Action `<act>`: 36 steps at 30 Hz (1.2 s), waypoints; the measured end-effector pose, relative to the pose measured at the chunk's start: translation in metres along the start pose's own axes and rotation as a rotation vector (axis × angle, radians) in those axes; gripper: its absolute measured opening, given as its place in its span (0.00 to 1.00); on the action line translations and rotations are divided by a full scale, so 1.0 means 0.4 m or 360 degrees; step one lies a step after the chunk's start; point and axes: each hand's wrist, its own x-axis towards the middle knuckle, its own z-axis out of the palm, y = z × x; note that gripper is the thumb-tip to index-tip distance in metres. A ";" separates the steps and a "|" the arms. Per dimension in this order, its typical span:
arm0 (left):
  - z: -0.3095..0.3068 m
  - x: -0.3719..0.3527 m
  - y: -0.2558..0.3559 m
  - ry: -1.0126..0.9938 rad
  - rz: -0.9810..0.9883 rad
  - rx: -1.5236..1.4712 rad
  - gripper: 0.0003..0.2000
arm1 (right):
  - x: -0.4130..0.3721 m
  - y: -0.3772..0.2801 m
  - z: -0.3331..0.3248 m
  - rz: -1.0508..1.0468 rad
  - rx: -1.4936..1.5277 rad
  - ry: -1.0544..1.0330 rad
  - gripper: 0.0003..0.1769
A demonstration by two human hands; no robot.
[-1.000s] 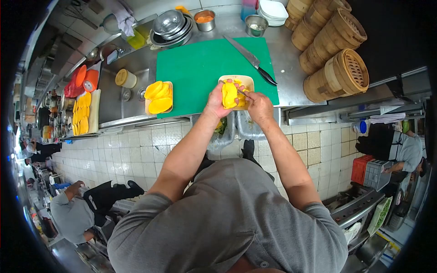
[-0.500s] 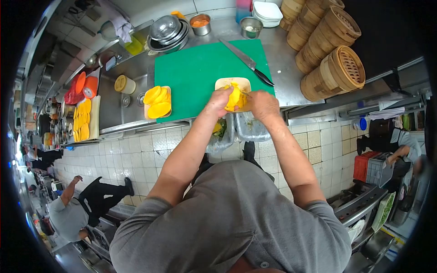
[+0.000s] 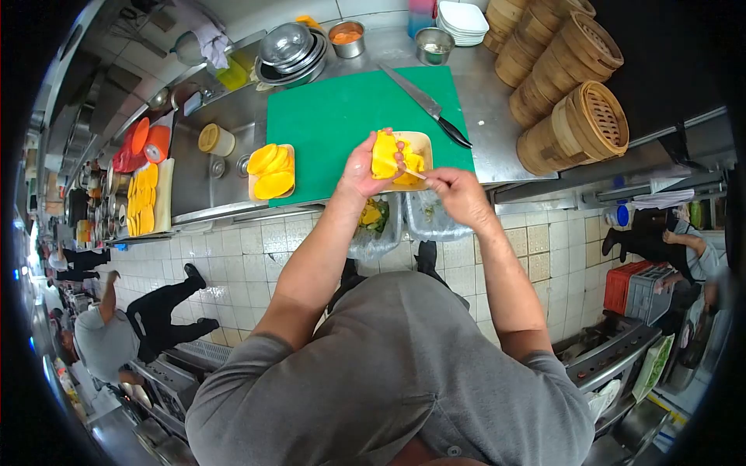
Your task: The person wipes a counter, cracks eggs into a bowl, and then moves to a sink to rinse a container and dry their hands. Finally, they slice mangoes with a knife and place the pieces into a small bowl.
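My left hand (image 3: 360, 167) cups a yellow mango piece (image 3: 385, 155), palm up, over a cream tray (image 3: 420, 140). More yellow mango flesh (image 3: 414, 161) lies in that tray. From the right, my right hand (image 3: 461, 196) grips a slim, pale-handled utensil (image 3: 415, 173), its tip against the fruit; the working end is hidden. The tray rests on the front edge of a green cutting board (image 3: 326, 128). A black-handled knife (image 3: 426, 102) lies on the board beyond my right hand. At the board's left corner sits a second tray of mango slices (image 3: 273, 172).
Bamboo steamers (image 3: 576, 128) are stacked at right. Metal bowls (image 3: 287, 50) stand behind the board, with a sink (image 3: 193, 181) to the left. Below the counter edge are a lined bin with scraps (image 3: 374, 225) and a second bin (image 3: 437, 221). Other people move behind me.
My left hand has turned palm up, showing the mango piece spread flat. My right hand has drawn back slightly right and down, exposing the utensil's handle. A person at lower left has shifted.
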 end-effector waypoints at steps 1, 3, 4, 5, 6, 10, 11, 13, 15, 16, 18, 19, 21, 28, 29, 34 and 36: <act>0.000 0.005 -0.002 -0.0034 0.0008 -0.0026 0.17 | -0.006 0.008 0.019 -0.0009 -0.0040 0.0002 0.11; -0.002 0.011 -0.006 -0.0117 0.0030 -0.0051 0.17 | -0.013 0.009 0.052 -0.0024 -0.0119 0.0009 0.10; -0.004 0.012 -0.008 -0.0166 0.0045 -0.0051 0.17 | -0.013 0.016 0.066 -0.0039 -0.0158 0.0094 0.10; -0.005 0.014 -0.011 -0.0217 0.0059 -0.0050 0.16 | -0.013 0.017 0.071 -0.0062 -0.0218 0.0128 0.09; -0.006 0.013 -0.014 -0.0230 0.0084 -0.0055 0.16 | -0.012 0.017 0.074 -0.0088 -0.0280 0.0162 0.09; -0.020 0.010 -0.022 -0.0258 0.0132 -0.0059 0.15 | -0.010 0.017 0.098 -0.0265 -0.0496 0.0356 0.09; -0.026 0.011 -0.022 -0.0259 0.0133 -0.0056 0.15 | -0.007 0.020 0.104 -0.0270 -0.0509 0.0373 0.09; -0.036 0.016 -0.016 -0.0208 0.0078 -0.0054 0.16 | -0.001 0.028 0.114 -0.0282 -0.0536 0.0406 0.10; -0.038 0.018 -0.014 -0.0178 0.0054 -0.0028 0.17 | 0.003 0.028 0.120 -0.0287 -0.0543 0.0417 0.11; -0.040 0.018 -0.013 -0.0174 0.0058 -0.0004 0.17 | 0.005 0.029 0.123 -0.0291 -0.0547 0.0422 0.11; -0.044 0.017 -0.013 -0.0164 0.0049 0.0010 0.17 | 0.009 0.037 0.130 -0.0281 -0.0568 0.0428 0.11; -0.045 0.015 -0.010 -0.0158 0.0035 0.0001 0.17 | 0.011 0.043 0.134 -0.0276 -0.0577 0.0431 0.11; -0.064 0.018 -0.006 -0.0141 -0.0034 -0.0011 0.18 | 0.026 0.062 0.140 -0.0219 -0.0583 0.0509 0.09; -0.057 0.007 -0.026 -0.0045 -0.0022 0.0041 0.23 | 0.050 0.087 0.095 -0.0036 -0.0532 0.0383 0.08; -0.053 0.001 -0.024 0.0000 0.0048 0.0099 0.23 | 0.048 0.090 0.097 -0.0052 -0.0414 0.0325 0.08; -0.080 0.009 -0.005 -0.0044 0.0037 0.0172 0.25 | 0.030 0.103 0.111 -0.0042 -0.0359 0.0317 0.08; -0.065 -0.003 -0.014 0.0029 0.0030 0.0176 0.26 | 0.039 0.114 0.114 -0.0010 -0.0421 0.0349 0.09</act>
